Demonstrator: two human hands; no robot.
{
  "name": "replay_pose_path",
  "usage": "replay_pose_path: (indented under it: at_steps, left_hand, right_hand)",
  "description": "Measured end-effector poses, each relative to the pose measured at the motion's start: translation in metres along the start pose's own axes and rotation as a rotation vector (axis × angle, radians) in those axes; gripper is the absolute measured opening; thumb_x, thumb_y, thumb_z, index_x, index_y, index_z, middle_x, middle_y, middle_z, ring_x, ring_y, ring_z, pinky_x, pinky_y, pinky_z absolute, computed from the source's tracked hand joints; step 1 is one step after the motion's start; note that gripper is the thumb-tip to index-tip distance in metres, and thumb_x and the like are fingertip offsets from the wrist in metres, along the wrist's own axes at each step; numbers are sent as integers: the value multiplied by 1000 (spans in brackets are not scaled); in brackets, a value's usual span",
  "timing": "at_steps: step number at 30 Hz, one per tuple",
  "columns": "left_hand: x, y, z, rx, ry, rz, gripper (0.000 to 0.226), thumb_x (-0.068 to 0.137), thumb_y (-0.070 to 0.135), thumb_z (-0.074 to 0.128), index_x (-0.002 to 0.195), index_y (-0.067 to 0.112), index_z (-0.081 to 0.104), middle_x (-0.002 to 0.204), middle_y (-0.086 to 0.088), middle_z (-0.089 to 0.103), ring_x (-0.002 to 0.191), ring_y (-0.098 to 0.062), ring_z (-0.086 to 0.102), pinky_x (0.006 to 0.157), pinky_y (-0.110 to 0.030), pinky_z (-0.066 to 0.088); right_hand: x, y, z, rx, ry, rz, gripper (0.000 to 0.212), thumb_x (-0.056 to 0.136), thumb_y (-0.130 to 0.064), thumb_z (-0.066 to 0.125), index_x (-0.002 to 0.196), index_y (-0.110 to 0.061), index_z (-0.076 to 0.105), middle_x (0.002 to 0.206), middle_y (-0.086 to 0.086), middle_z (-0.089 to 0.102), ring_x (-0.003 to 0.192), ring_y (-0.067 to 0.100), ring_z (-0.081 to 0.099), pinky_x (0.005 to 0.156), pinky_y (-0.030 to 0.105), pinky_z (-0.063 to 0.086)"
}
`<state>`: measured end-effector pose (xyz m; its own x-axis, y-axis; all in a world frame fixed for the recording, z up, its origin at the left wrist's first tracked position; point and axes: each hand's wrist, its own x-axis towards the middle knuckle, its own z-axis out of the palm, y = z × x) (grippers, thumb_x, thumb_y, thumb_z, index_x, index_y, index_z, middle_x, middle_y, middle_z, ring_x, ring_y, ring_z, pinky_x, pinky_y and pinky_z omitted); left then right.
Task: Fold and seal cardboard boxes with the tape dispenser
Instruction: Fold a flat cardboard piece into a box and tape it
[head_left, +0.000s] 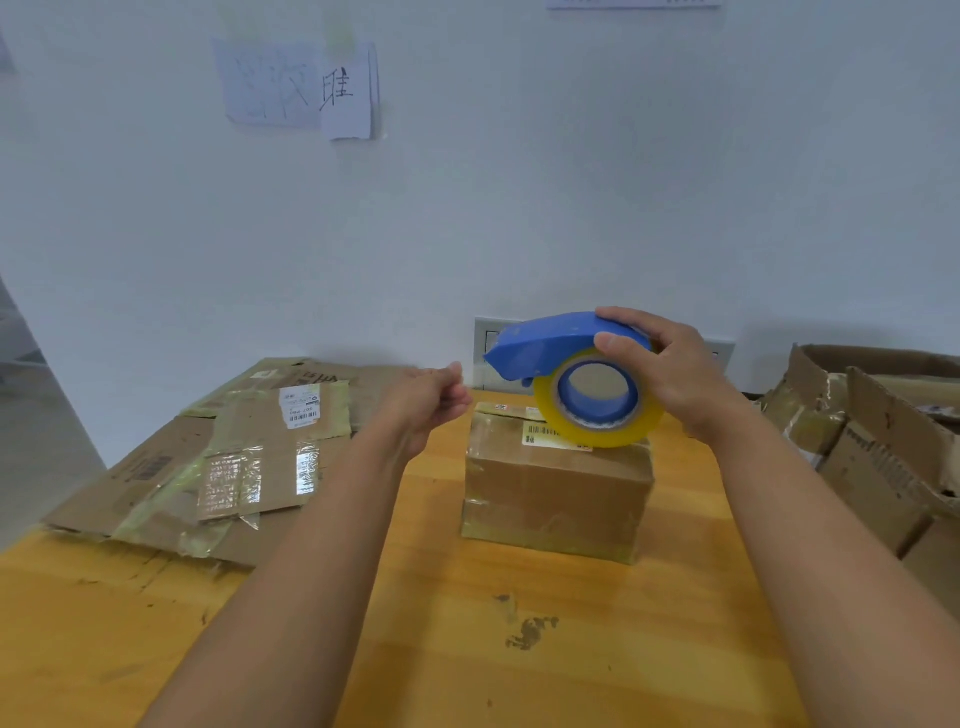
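Observation:
A small closed cardboard box (556, 493) stands on the wooden table (441, 623), wrapped in clear tape with a barcode label on top. My right hand (670, 374) grips a blue tape dispenser (550, 345) with a yellowish tape roll (602, 415), held just above the box's top, the roll at the far right edge. My left hand (431, 402) hovers left of the box, level with its top, fingers loosely curled; I cannot tell if it pinches a tape end. It does not touch the box.
A pile of flattened, taped cardboard boxes (218, 457) lies at the table's left. Several opened boxes (872, 441) are stacked at the right edge. A white wall with a socket plate (485, 343) stands directly behind the table.

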<state>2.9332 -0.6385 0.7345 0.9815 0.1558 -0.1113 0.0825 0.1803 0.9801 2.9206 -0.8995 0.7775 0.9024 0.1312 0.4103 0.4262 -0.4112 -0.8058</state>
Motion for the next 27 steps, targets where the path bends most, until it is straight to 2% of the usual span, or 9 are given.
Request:
replay_pose_path:
  at_steps: [4, 10, 13, 18, 23, 27]
  left_hand:
    - [2, -8, -10, 12, 13, -35, 16, 99, 20, 59, 89, 7, 61, 71, -3, 58, 67, -14, 61, 54, -18, 54]
    - [-1, -30, -16, -30, -1, -139, 17, 95, 22, 65, 88, 7, 64, 70, -2, 60, 57, -10, 59, 52, -17, 53]
    - [1, -35, -18, -65, -4, -170, 20, 91, 24, 70, 88, 6, 64, 66, -1, 59, 56, -9, 57, 51, -16, 53]
    - [8, -44, -22, -80, -45, -231, 16, 90, 21, 72, 91, 6, 68, 70, -2, 60, 57, -9, 57, 52, -17, 52]
    - [12, -56, -19, -133, -113, -331, 11, 92, 17, 69, 91, 6, 68, 59, 0, 60, 46, -6, 54, 47, -14, 50]
    - [15, -66, -20, -92, -159, -394, 18, 90, 24, 71, 95, 6, 66, 66, -2, 60, 50, -7, 55, 47, -16, 50]
  right_hand:
    - [-3, 3, -7, 4, -26, 33, 32, 90, -42, 67, 122, -38, 65, 118, -20, 62, 104, 5, 62, 92, 24, 51]
    - [-5, 10, 1, -83, -62, 68, 37, 94, -42, 63, 131, -35, 62, 116, -22, 58, 102, -5, 55, 82, 11, 41]
    - [-3, 9, 6, -103, -64, 64, 36, 95, -42, 62, 130, -35, 62, 118, -18, 59, 105, -1, 56, 82, 12, 41]
    - [-1, 10, 12, -133, -47, 57, 31, 94, -42, 63, 125, -39, 62, 120, -16, 60, 106, 4, 57, 86, 20, 41]
    - [0, 13, 14, -127, -37, 60, 32, 93, -42, 64, 125, -39, 63, 121, -14, 61, 109, 8, 58, 90, 25, 43]
    - [0, 15, 16, -133, -31, 56, 29, 93, -43, 64, 123, -42, 62, 121, -12, 62, 110, 10, 58, 91, 25, 44]
